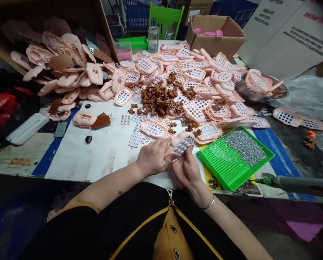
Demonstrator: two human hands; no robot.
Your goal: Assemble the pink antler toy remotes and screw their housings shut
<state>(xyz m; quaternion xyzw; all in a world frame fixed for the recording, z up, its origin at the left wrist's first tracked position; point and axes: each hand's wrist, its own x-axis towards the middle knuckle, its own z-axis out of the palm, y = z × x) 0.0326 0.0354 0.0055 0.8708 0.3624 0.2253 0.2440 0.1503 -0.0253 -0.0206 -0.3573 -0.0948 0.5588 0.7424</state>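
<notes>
Left hand and right hand meet over a white paper sheet on the worktop. Between them is a pale pink moulded frame with a silvery grid of small holes, just left of the bright green perforated plastic tray, the landmark for these notes. Left fingers lie closed against the frame's edge; right fingers are curled in, pinching its lower side. Both hands have firm hold of it, with little opening between them.

Tray contents: a dense layer of tiny silver studs. Directly behind the tray, a large heap of pink perforated frames covers the worktop, with knobbly brown moulded runners piled on it. Further back, past the heap, stands a brown cardboard box holding pink pieces. Behind the heap's far left are a transparent glass jar and a small transparent tub with pink contents. To the tray's upper right, a steel bowl holds more frames. Far left of the tray, a tilted cardboard box spills larger pink pieces.

Printed cardboard sheets beyond the bowl carry black capitals, too small and skewed to read reliably.
</notes>
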